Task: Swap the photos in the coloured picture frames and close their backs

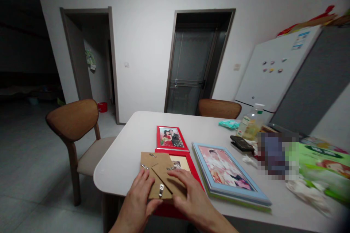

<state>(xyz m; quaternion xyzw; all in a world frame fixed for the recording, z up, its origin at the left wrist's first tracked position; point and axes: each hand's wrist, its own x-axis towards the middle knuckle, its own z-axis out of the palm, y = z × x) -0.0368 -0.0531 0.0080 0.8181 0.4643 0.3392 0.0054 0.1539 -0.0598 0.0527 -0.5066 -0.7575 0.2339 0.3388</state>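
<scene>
A brown backing board [161,174] with metal clips and a dark diagonal slit lies at the table's near edge, over part of a red frame [193,169]. My left hand [139,196] holds its left and near edges, fingers on top and thumb at the near edge. On its right side my right hand [190,193] grips it, with the fingers bent over the board. Just beyond is a smaller red frame [172,138] with a photo of two people. To the right, a light blue picture frame [229,173] rests on top of another frame with a green edge.
The white table [123,153] also holds a bottle [250,123], a black item [242,143], a teal packet [229,124], crumpled tissues and a green package [325,160] at the right. Wooden chairs stand at the left [75,123] and far side [219,109].
</scene>
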